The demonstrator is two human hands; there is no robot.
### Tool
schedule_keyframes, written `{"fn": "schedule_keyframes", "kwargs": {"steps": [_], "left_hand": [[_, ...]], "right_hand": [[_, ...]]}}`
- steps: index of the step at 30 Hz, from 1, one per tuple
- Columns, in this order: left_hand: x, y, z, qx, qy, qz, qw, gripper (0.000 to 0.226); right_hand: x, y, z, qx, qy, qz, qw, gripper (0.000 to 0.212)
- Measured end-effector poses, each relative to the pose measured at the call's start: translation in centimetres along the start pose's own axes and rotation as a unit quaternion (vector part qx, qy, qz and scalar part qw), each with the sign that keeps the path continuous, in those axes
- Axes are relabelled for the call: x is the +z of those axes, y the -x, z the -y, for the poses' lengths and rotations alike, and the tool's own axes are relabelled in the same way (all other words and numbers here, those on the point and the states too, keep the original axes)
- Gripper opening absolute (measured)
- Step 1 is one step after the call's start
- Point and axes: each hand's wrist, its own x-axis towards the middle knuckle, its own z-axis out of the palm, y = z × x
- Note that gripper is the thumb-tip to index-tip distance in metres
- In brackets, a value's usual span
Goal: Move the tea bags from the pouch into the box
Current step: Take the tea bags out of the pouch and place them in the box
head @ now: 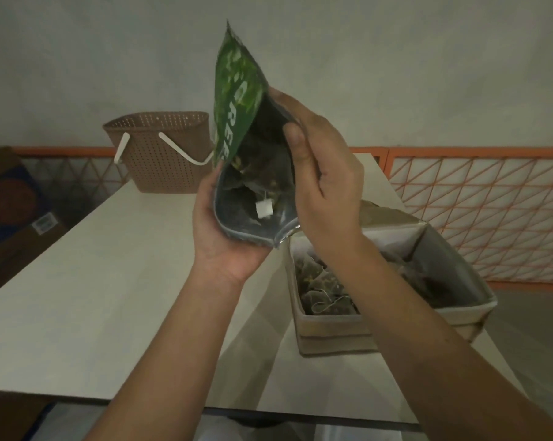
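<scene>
I hold a green pouch [237,100] up in front of me with its mouth open toward me. Tea bags [259,183] and a white paper tag [263,208] show inside its silvery lining. My left hand [224,230] cups the lower edge of the pouch from underneath. My right hand [319,173] grips the right rim of the mouth, thumb on the inside. An open cardboard box [329,332] stands on the table at lower right, under my right forearm, with several tea bags [326,288] lying in it.
A brown perforated basket [164,154] with a white handle stands at the table's [94,281] far end. Cardboard boxes [11,198] sit on the floor to the left. An orange lattice fence [491,211] runs along the wall at right.
</scene>
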Motion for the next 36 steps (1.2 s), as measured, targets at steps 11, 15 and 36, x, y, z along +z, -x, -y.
{"fn": "schedule_keyframes", "kwargs": {"steps": [11, 15, 36], "left_hand": [[-2.0, -0.4, 0.5, -0.009, 0.016, -0.075, 0.997, 0.066], [-2.6, -0.4, 0.4, 0.006, 0.028, -0.076, 0.997, 0.072], [-2.9, -0.3, 1.6, 0.018, 0.065, -0.082, 0.994, 0.045]], "right_hand": [[-0.8, 2.0, -0.6, 0.103, -0.015, 0.080, 0.991, 0.035], [-1.6, 3.8, -0.1, 0.105, 0.090, 0.080, 0.987, 0.026], [-6.1, 4.1, -0.6, 0.257, -0.039, -0.051, 0.964, 0.011]]}}
